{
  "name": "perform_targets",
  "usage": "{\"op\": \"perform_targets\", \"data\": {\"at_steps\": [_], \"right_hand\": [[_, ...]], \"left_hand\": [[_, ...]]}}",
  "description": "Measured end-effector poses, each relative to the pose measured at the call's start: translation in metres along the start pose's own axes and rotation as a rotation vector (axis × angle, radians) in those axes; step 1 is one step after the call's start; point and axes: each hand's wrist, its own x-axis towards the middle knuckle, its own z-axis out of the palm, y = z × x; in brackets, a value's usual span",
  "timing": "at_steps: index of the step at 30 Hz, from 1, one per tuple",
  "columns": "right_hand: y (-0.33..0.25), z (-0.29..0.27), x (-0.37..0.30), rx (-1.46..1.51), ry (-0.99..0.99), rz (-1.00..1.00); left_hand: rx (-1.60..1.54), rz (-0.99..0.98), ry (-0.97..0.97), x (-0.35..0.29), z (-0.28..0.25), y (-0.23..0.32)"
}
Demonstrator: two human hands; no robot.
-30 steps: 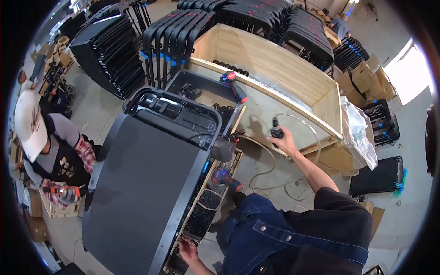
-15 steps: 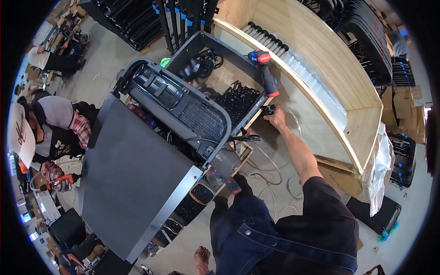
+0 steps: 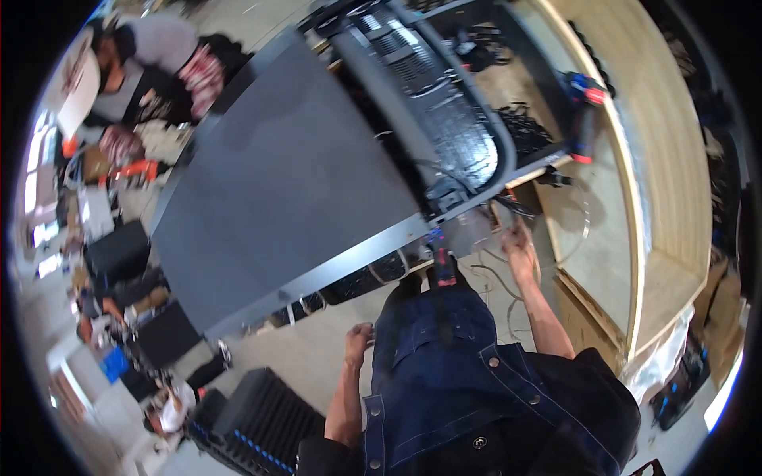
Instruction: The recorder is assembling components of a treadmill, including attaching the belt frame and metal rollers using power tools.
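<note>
My left hand (image 3: 361, 339) hangs beside my left thigh with its fingers curled, and nothing shows in it. My right hand (image 3: 518, 247) is raised, just below a bundle of black cables (image 3: 516, 205) at the corner of a black plastic frame (image 3: 496, 131). Its fingers are blurred, so I cannot make out whether it touches or holds anything. A large dark grey panel (image 3: 290, 182) with a silver edge strip (image 3: 357, 266) lies to the left of the frame. Farther right, a red and blue cordless power tool (image 3: 585, 119) rests by the tray's edge.
A dark tray (image 3: 548, 103) holds black cables and many small black parts. Right of it stands a large wooden crate (image 3: 667, 143). Another red and blue tool (image 3: 443, 258) is close before my legs. Across the panel, a co-worker (image 3: 163, 67) has a red power tool (image 3: 135, 170).
My right hand has left the black object beside the tray and moved nearer my body. My left hand has risen further into view. The whole view has turned and shifted.
</note>
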Motion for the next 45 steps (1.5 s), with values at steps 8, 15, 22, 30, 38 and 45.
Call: {"op": "perform_targets", "data": {"at_steps": [8, 15, 22, 30, 38, 45], "right_hand": [[0.068, -0.01, 0.152, -0.508, 0.287, -0.572], [-0.023, 0.0, 0.083, -0.441, 0.156, -0.239], [-0.078, -0.029, -0.064, -0.179, 0.274, -0.265], [-0.059, -0.02, -0.174, 0.114, 0.207, -0.203], [-0.079, 0.029, -0.254, 0.245, 0.211, -0.216], [-0.15, 0.096, -0.309, 0.775, 0.175, -0.425]], "left_hand": [[0.003, 0.161, 0.138, 0.016, -0.002, 0.018], [0.582, 0.754, 0.503, 0.132, 0.002, 0.049], [0.754, 0.703, 0.463, 0.156, 0.017, 0.056], [-0.018, 0.719, -0.14, 0.193, -0.05, 0.03], [-0.576, 0.299, -0.636, 0.166, -0.09, 0.044], [-0.666, 0.271, -0.605, 0.176, -0.094, 0.035]]}}
